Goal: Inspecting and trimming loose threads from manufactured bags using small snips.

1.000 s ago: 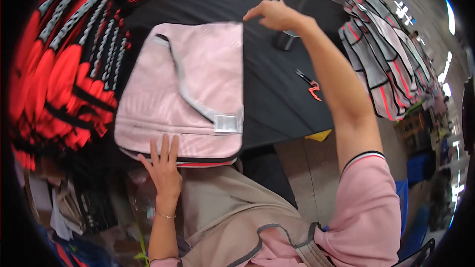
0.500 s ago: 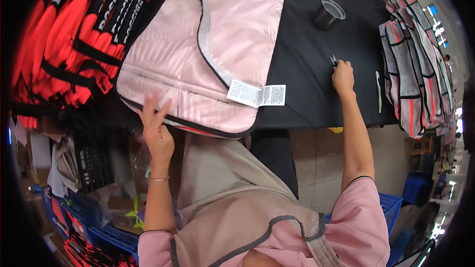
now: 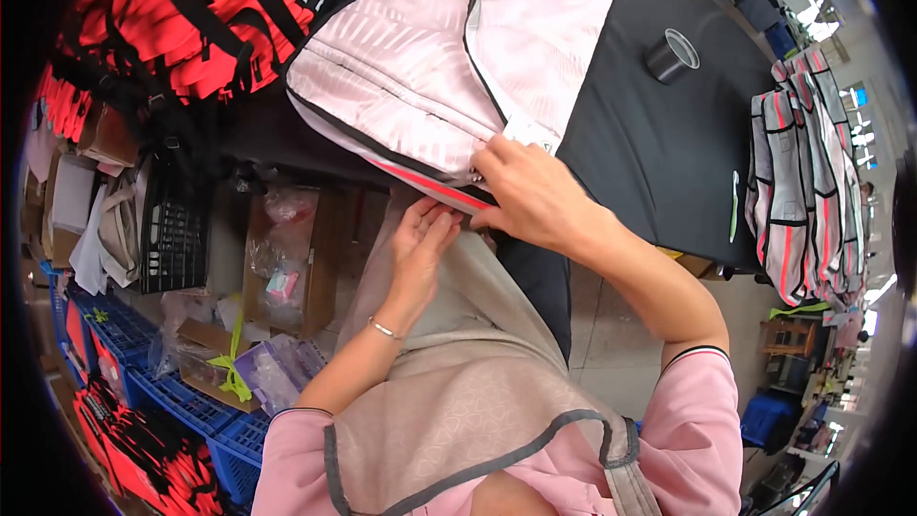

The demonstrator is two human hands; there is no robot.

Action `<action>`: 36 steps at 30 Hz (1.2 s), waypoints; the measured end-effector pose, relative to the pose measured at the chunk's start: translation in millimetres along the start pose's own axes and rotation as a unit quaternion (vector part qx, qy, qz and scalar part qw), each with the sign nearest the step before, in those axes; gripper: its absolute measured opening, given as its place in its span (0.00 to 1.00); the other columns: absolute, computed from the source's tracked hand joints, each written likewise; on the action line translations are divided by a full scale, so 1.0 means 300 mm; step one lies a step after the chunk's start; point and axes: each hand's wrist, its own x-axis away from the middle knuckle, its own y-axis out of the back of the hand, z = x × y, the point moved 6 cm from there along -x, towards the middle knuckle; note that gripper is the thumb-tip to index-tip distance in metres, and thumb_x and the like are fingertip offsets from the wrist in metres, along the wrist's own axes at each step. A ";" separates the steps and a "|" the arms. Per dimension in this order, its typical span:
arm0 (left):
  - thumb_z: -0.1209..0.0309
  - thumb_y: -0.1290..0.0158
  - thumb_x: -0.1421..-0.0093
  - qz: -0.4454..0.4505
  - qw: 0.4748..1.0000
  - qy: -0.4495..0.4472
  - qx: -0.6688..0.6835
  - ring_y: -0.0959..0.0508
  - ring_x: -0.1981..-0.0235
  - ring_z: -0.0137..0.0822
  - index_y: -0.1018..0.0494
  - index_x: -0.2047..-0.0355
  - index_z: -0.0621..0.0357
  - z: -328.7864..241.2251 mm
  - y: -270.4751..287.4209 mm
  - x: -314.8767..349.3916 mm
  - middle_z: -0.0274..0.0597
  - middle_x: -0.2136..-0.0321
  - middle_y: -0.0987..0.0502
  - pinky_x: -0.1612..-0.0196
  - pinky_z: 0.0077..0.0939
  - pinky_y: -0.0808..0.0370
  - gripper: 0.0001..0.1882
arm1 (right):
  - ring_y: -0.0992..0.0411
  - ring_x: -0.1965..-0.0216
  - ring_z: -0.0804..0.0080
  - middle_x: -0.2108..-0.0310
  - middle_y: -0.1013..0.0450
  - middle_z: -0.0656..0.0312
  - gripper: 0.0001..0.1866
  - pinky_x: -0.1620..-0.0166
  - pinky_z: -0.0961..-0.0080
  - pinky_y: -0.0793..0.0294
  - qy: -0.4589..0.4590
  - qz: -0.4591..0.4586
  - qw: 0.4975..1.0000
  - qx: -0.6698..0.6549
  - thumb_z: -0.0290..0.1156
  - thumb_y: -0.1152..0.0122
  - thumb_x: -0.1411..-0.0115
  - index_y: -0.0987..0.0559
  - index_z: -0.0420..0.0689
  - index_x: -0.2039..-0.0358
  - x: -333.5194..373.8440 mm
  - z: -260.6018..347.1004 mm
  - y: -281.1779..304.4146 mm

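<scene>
A flat pink patterned fabric bag (image 3: 401, 57) with black piping and red trim lies on the black-covered table, its near edge hanging slightly over the front. My right hand (image 3: 535, 193) is closed on its near right corner, fingers on top and thumb at the edge below. A small dark thing shows at these fingertips; whether it is the snips, I cannot tell. My left hand (image 3: 420, 241) is just beside it, fingers together at the underside of the red-trimmed edge. A white label (image 3: 528, 131) is partly covered by my right hand.
Red and black bags (image 3: 191, 19) are heaped at the left. A dark metal cup (image 3: 673, 57) and a thin pale green tool (image 3: 735, 205) stand and lie to the right, near a stack of grey-pink bags (image 3: 798, 172). Blue crates (image 3: 191, 401) and cartons sit below left.
My right hand, which held small snips over the table, has come left to the bag's near corner. My left hand has moved from the bag's left side to the same edge.
</scene>
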 end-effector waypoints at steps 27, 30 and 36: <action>0.75 0.33 0.48 -0.050 0.821 -0.470 -0.321 0.31 0.66 0.28 0.30 0.62 0.61 -0.520 -0.412 -0.011 0.35 0.68 0.29 0.59 0.20 0.32 0.18 | 0.23 0.68 0.48 0.73 0.24 0.43 0.11 0.61 0.64 0.25 -0.029 -0.280 0.954 -0.102 0.27 0.37 0.49 0.19 0.34 0.67 -0.148 -0.033 0.491; 0.76 0.38 0.42 0.008 0.837 -0.486 -0.252 0.32 0.68 0.22 0.31 0.60 0.57 -0.557 -0.346 -0.020 0.30 0.66 0.31 0.61 0.14 0.33 0.14 | 0.21 0.71 0.64 0.77 0.23 0.50 0.11 0.63 0.70 0.23 -0.065 -0.306 0.949 -0.029 0.29 0.34 0.51 0.20 0.33 0.71 -0.163 -0.119 0.621; 0.76 0.39 0.43 -0.007 0.928 -0.291 -0.233 0.32 0.58 0.26 0.33 0.57 0.61 -0.315 -0.001 -0.060 0.35 0.60 0.32 0.52 0.20 0.33 0.17 | 0.29 0.78 0.75 0.81 0.26 0.58 0.13 0.70 0.73 0.28 -0.146 -0.238 0.934 -0.223 0.33 0.31 0.58 0.21 0.37 0.75 -0.061 -0.350 0.483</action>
